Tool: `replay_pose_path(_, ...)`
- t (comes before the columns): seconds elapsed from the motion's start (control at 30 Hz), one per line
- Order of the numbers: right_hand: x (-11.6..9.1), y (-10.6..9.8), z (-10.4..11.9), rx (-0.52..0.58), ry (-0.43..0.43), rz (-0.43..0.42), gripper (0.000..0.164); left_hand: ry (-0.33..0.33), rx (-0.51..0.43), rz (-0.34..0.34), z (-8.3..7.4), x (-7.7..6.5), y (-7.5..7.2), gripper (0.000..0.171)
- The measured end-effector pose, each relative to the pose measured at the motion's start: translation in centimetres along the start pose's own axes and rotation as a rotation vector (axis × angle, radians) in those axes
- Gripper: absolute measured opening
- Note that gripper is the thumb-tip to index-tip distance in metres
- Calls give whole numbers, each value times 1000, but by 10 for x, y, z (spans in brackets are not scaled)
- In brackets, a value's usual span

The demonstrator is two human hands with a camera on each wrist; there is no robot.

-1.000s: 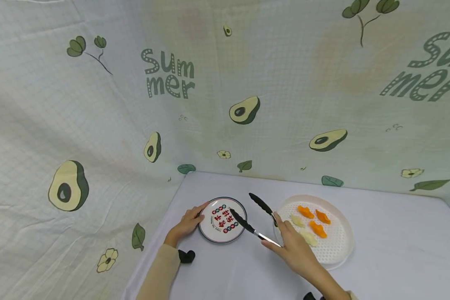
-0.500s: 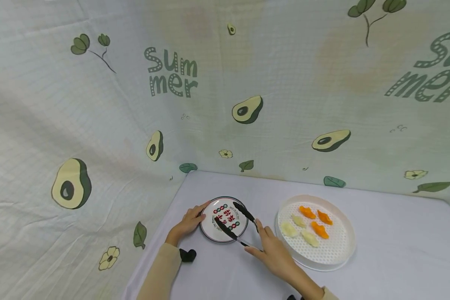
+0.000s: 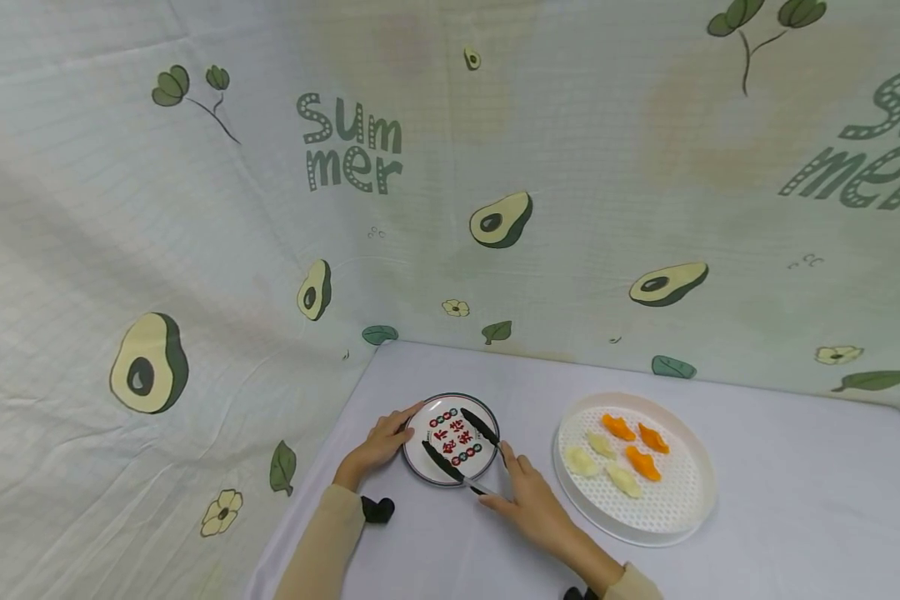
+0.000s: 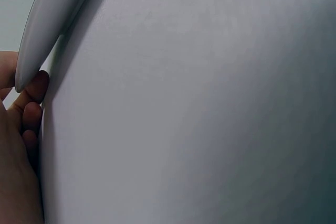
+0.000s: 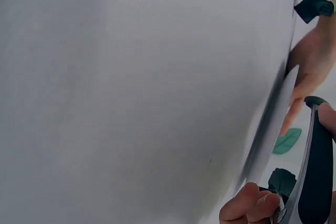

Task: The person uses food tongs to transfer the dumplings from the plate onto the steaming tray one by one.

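In the head view, a small white plate [image 3: 420, 467] with a dark rim and red characters sits left of centre. My left hand [image 3: 377, 446] grips its left edge; the left wrist view has fingers [image 4: 35, 86] under the raised rim of the plate [image 4: 52, 19]. My right hand [image 3: 532, 504] holds black-tipped metal tongs [image 3: 444, 460] over the plate, their two arms spread apart with nothing between them. Whether the tips touch the plate, I cannot tell. The right wrist view shows fingers [image 5: 247, 203] around the tongs [image 5: 315, 171].
Right of the tongs stands a round white perforated tray [image 3: 682, 500] carrying several orange dumpling-shaped pieces [image 3: 642, 462] and pale yellow ones [image 3: 624, 481]. White cloth [image 3: 810, 500] covers the table. A printed curtain [image 3: 570, 167] rises behind and at the left.
My right hand has carried the tongs leftward, from between the tray and the plate to over the plate. The left hand stays at the plate's edge.
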State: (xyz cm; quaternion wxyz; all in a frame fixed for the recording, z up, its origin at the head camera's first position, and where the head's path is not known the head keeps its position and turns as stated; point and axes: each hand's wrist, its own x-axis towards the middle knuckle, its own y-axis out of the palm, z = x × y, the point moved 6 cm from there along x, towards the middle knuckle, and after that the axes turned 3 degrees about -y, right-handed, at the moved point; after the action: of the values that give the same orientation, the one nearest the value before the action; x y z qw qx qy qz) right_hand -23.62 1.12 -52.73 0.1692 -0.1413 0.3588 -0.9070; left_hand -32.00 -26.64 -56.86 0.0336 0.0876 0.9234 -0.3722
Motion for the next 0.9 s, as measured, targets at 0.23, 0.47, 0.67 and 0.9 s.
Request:
replay_pose_path(0.23,3,6,-5,0,2,5,95,3,6,0,0,-1,1,51)
replay_pose_path(0.47,5,9,-7,-11,-11,-5,96,7,-3,11,-2,-1,2,51)
replay_pose_path(0.67,7,12,-9,11,15,7,96,0,-3,-1,-2,-1,0,51)
replay_pose_path(0.9,9,13,-9,-72,104,56,103,2,7,-2,-1,-1,0,51)
